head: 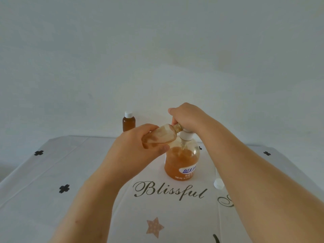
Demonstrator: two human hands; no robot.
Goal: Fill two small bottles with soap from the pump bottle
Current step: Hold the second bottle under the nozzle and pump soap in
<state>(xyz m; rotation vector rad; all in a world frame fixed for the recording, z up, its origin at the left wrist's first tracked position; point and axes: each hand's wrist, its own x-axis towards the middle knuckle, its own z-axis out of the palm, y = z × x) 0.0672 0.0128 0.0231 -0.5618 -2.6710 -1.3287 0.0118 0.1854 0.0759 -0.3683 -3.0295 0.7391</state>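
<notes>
A clear pump bottle (182, 162) of orange soap with a white collar stands at the table's middle. My right hand (187, 116) curls over its pump head, which is hidden under the fingers. My left hand (138, 146) grips a small brown bottle (163, 135), uncapped and tilted on its side. Its open neck points right, up against the pump head under my right hand. A second small brown bottle (128, 121) with a white cap stands upright at the table's far edge, left of the hands.
A loose white cap (218, 183) lies on the table right of the pump bottle, beside my right forearm. The table wears a white cloth (52, 172) printed with "Blissful", black flowers and a star. A plain wall rises just behind.
</notes>
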